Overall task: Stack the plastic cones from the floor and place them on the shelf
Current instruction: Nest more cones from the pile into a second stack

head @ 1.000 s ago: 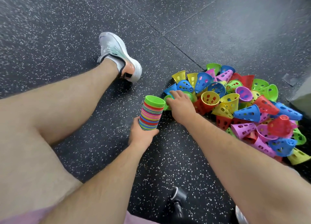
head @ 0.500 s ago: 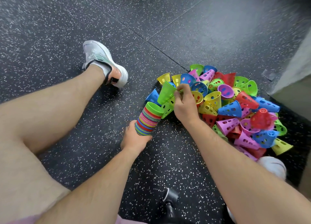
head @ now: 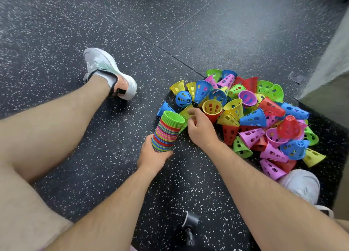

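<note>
**Left hand holds the cone stack beside the pile; right hand's grip unclear**

The person sits on a dark speckled floor [head: 188, 33] with bare legs stretched out. The left hand [head: 154, 156] is wrapped round the lower, narrow end of a stack of cones [head: 167, 131], with fingers and thumb curled about it. The stack is many coloured rims nested together with the wide mouths upward, and a green cone is the top one. It leans slightly up and to the right, towards the heap.

The right hand [head: 200, 130] sits just beside the mouth of the stack, at the near-left edge of the pile of loose cones [head: 255, 118]. Its fingers [head: 192, 113] are curled over a lime cone [head: 186, 111] that lies against the stack's top rim. Whether they grip that cone or only touch it cannot be told from this view.

The pile lies on the floor to the person's right. It is a jumble of yellow, blue, red, pink, purple and green perforated cones, most tipped on their sides and some mouth-up.

A left shoe [head: 109, 73], white and grey, rests well apart from the pile on its left. A white right shoe [head: 302, 184] touches the pile's near edge. A grey block [head: 330, 71] stands beyond the pile at the right edge, and a small black object [head: 190, 224] lies on the floor between the forearms.
</note>
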Available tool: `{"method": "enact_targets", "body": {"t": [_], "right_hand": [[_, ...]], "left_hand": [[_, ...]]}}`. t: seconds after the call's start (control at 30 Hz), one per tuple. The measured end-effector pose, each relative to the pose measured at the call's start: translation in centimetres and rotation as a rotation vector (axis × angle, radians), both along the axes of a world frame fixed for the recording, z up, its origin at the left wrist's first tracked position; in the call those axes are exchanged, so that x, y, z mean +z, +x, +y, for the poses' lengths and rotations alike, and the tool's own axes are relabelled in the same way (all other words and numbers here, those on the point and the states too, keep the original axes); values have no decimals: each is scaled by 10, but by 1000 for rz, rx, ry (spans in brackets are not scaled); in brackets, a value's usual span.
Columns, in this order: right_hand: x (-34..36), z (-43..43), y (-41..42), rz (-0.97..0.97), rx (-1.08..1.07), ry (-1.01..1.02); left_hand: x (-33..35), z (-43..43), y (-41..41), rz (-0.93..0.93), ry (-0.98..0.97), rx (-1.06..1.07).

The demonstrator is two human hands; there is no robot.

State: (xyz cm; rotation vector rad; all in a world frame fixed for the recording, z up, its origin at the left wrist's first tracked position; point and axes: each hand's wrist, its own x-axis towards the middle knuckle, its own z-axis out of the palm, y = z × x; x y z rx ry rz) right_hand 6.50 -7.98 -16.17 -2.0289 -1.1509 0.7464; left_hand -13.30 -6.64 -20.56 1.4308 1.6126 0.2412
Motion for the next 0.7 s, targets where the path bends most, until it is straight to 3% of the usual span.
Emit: {"method": "enact_targets", "body": {"t": [0.23,0.47,0.7], "right_hand": [[-13,11,-3,-194,80,-300],[-30,4,-11,-415,83,-341],[-8,-7,4,-148,-15,-91]], "left_hand": [[0,1,-3,-22,12,-21],[-1,2,-4,-51,-2,-10],[2,3,-2,-34,-27,-26]]}}
